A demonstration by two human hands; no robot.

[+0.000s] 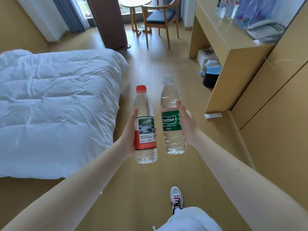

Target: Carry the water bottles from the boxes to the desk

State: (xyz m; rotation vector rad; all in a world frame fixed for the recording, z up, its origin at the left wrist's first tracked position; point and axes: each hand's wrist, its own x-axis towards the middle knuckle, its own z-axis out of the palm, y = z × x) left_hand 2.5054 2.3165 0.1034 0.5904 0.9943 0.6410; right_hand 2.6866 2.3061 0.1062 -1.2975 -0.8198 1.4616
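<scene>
Sneaker (176,197) on floor, well short of desk (215,25). Left hand (128,137) grips red-capped bottle (145,114) at label, upright. Right hand (186,125) wraps green-label bottle (171,120), upright, just beside first, on desk's side. Both held in air, short of desk. Telephone (265,30) on desk's near end, bottle cluster (233,9) behind it. Chair (160,19) past desk's far end.

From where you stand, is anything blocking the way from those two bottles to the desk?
Nothing visible: bare wooden floor lies between the red-capped bottle, the green-labelled bottle and the desk. A telephone and other bottles crowd its back; the front strip is free.
</scene>
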